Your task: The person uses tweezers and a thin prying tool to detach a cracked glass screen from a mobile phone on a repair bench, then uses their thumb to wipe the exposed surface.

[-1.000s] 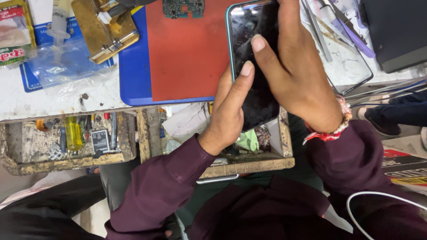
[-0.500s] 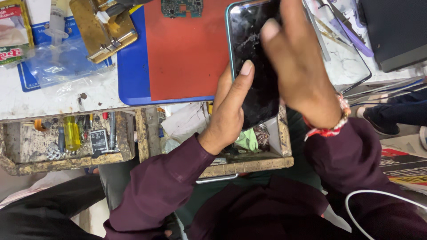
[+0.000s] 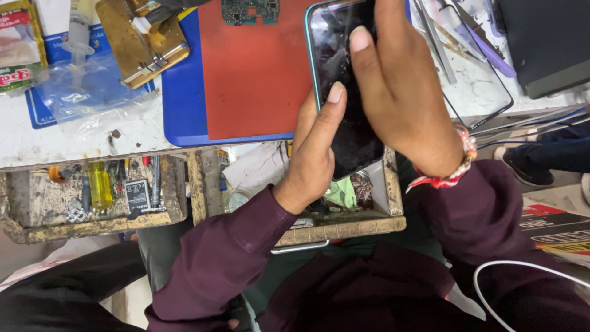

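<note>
Since the earlier frames the right hand (image 3: 405,92) has been sliding up along the phone (image 3: 344,86), its fingertips now running off the top edge of the view, while the left hand (image 3: 313,154) is staying put underneath. The phone is being held above the front edge of the worktop (image 3: 74,135), partly over the red mat (image 3: 252,74) and partly over an open wooden drawer (image 3: 344,227). Its long axis is running away from the person, leaning slightly leftward at the far end, with the dark glass face turned up. The left grip is closing round the lower part, thumb lying up the left side of the screen; the right grip is clasping the right edge, covering much of that side, so the phone's right rim and top end are hidden or cut off. Reflections are making the screen surface hard to read. A circuit board (image 3: 249,11) on the mat is cut off at the top.
</note>
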